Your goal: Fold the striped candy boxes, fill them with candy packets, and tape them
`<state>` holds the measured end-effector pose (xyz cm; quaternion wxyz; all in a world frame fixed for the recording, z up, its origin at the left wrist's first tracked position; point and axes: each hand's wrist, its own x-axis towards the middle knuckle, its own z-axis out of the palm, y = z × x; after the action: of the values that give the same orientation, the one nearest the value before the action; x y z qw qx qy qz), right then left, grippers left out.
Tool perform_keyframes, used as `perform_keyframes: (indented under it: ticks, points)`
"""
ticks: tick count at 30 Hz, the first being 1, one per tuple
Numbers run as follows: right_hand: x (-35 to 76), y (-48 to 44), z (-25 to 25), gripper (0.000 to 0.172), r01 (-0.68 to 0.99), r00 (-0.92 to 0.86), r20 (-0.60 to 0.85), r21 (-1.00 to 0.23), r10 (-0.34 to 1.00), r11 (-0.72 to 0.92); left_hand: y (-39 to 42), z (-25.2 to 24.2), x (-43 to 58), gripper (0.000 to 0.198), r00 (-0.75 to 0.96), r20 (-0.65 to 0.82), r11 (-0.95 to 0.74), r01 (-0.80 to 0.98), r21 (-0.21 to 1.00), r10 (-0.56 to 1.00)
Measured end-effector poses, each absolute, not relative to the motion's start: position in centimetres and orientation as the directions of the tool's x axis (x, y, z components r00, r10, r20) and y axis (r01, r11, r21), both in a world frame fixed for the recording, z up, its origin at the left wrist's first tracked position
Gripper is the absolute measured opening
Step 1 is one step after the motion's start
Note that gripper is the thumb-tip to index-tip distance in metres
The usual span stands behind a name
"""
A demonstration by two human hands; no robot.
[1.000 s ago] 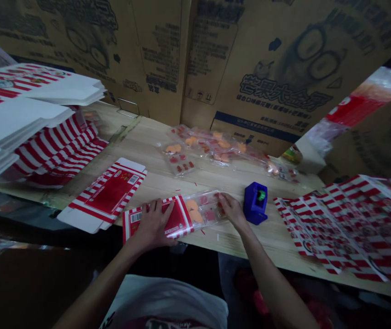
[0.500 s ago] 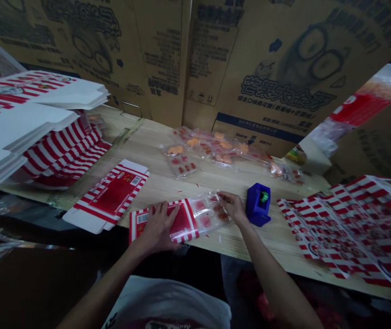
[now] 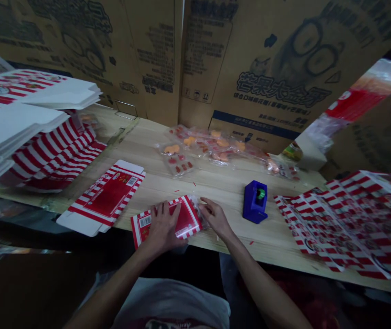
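A red-and-white striped carton (image 3: 184,219) lies near the front edge of the wooden table (image 3: 216,183). My left hand (image 3: 163,226) rests flat on top of it, fingers spread. My right hand (image 3: 214,218) is at the carton's open right end, fingers pressed against the clear plastic candy tray (image 3: 198,206), of which only a small edge still shows outside the carton.
A flat striped carton (image 3: 104,198) lies left of my hands. A blue tape dispenser (image 3: 255,201) stands to the right. More clear candy trays (image 3: 212,148) lie at the back. Stacks of flat cartons sit at the left (image 3: 27,119) and right (image 3: 353,219). Big cardboard boxes (image 3: 250,59) wall the back.
My right hand has pushed the clear candy tray leftward into the striped carton; a second ago most of the tray lay outside. My left hand stayed on the carton.
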<state>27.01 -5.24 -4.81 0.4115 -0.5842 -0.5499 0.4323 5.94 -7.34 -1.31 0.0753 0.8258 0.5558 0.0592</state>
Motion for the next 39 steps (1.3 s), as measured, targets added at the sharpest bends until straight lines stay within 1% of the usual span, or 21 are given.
perform_keyframes:
  ticks: [4, 5, 6, 7, 9, 11, 12, 13, 15, 17, 18, 19, 21, 23, 24, 26, 28, 30, 35, 37, 39]
  points:
    - [26.0, -6.2, -3.9, 0.044, 0.502, 0.048, 0.050, -0.865, 0.998, 0.019, -7.5, -1.3, 6.2, 0.109, 0.365, 0.006, -0.360, 0.916, 0.179, 0.931]
    - [25.8, -6.3, -3.7, 0.044, 0.520, 0.055, 0.055, -0.854, 0.997, 0.018, -7.6, -1.3, 6.3, 0.109, 0.371, 0.007, -0.366, 0.914, 0.174, 0.929]
    - [25.6, -6.4, -3.6, 0.045, 0.494, 0.046, 0.031, -0.869, 0.998, 0.004, -7.7, -1.3, 6.3, 0.109, 0.378, 0.009, -0.374, 0.912, 0.168, 0.926]
    - [25.3, -6.5, -3.6, 0.048, 0.424, 0.026, -0.019, -0.905, 1.000, -0.028, -7.8, -1.4, 6.3, 0.109, 0.383, 0.013, -0.380, 0.911, 0.162, 0.924]
    - [24.7, -6.6, -3.5, 0.053, 0.213, -0.044, -0.137, -0.969, 0.990, -0.125, -7.8, -1.4, 6.4, 0.109, 0.379, 0.025, -0.378, 0.913, 0.152, 0.925]
    - [24.3, -6.6, -3.4, 0.055, 0.039, -0.100, -0.216, -0.976, 0.971, -0.213, -7.8, -1.4, 6.3, 0.108, 0.364, 0.033, -0.365, 0.919, 0.149, 0.931]
    - [24.2, -6.7, -3.3, 0.054, -0.003, -0.097, -0.221, -0.975, 0.970, -0.222, -7.8, -1.3, 6.3, 0.108, 0.359, 0.036, -0.360, 0.921, 0.152, 0.933]
    - [24.2, -6.9, -3.1, 0.051, -0.010, -0.062, -0.196, -0.980, 0.979, -0.197, -7.7, -1.2, 6.3, 0.107, 0.353, 0.043, -0.355, 0.921, 0.158, 0.935]
    - [24.2, -7.7, -2.6, 0.041, 0.078, 0.117, -0.053, -0.995, 0.992, -0.063, -7.7, -0.7, 6.2, 0.106, 0.322, 0.071, -0.330, 0.927, 0.179, 0.944]
    - [24.0, -8.9, -2.4, 0.028, 0.207, 0.340, 0.142, -0.976, 0.930, 0.074, -7.6, -0.1, 6.2, 0.107, 0.246, 0.109, -0.264, 0.941, 0.210, 0.963]
    - [23.8, -9.6, -2.4, 0.025, 0.224, 0.407, 0.197, -0.968, 0.892, 0.112, -7.7, 0.3, 6.2, 0.109, 0.201, 0.126, -0.226, 0.947, 0.230, 0.971]
    - [23.6, -10.2, -2.6, 0.026, 0.190, 0.437, 0.203, -0.973, 0.876, 0.131, -7.8, 0.6, 6.3, 0.111, 0.162, 0.140, -0.194, 0.948, 0.253, 0.977]
    - [23.0, -11.2, -3.1, 0.033, 0.023, 0.428, 0.124, -0.992, 0.895, 0.126, -8.1, 0.9, 6.4, 0.109, 0.121, 0.152, -0.162, 0.939, 0.304, 0.981]
    - [22.7, -11.6, -3.7, 0.038, -0.129, 0.420, 0.021, -0.988, 0.907, 0.082, -8.4, 0.6, 6.4, 0.097, 0.137, 0.153, -0.187, 0.904, 0.384, 0.979]
    - [22.8, -11.6, -4.0, 0.039, -0.174, 0.432, -0.018, -0.983, 0.902, 0.064, -8.5, 0.3, 6.3, 0.089, 0.157, 0.151, -0.210, 0.867, 0.452, 0.976]
    - [23.3, -11.4, -4.1, 0.036, -0.214, 0.449, -0.055, -0.976, 0.892, 0.047, -8.5, -0.7, 5.8, 0.073, 0.209, 0.127, -0.241, 0.727, 0.643, 0.970]
    - [24.0, -11.2, -3.9, 0.038, -0.218, 0.423, -0.056, -0.975, 0.904, 0.041, -8.5, -1.8, 5.1, 0.067, 0.252, 0.093, -0.219, 0.539, 0.813, 0.963]
    - [24.5, -11.4, -3.6, 0.045, -0.204, 0.391, -0.051, -0.978, 0.919, 0.033, -8.6, -2.6, 4.6, 0.069, 0.269, 0.068, -0.175, 0.398, 0.900, 0.961]
    - [24.8, -12.9, -3.0, 0.047, -0.097, 0.327, -0.046, -0.995, 0.944, -0.015, -9.3, -2.7, 4.0, 0.074, 0.325, 0.010, -0.084, 0.217, 0.973, 0.946]
    - [24.9, -13.7, -3.3, 0.045, -0.007, 0.312, -0.037, -0.999, 0.949, -0.036, -9.7, -2.3, 3.9, 0.072, 0.366, -0.003, -0.071, 0.187, 0.980, 0.930]
    - [24.9, -14.7, -3.9, 0.039, 0.112, 0.328, 0.006, -0.993, 0.945, -0.032, -10.1, -2.2, 3.8, 0.069, 0.416, 0.011, -0.078, 0.145, 0.986, 0.909]
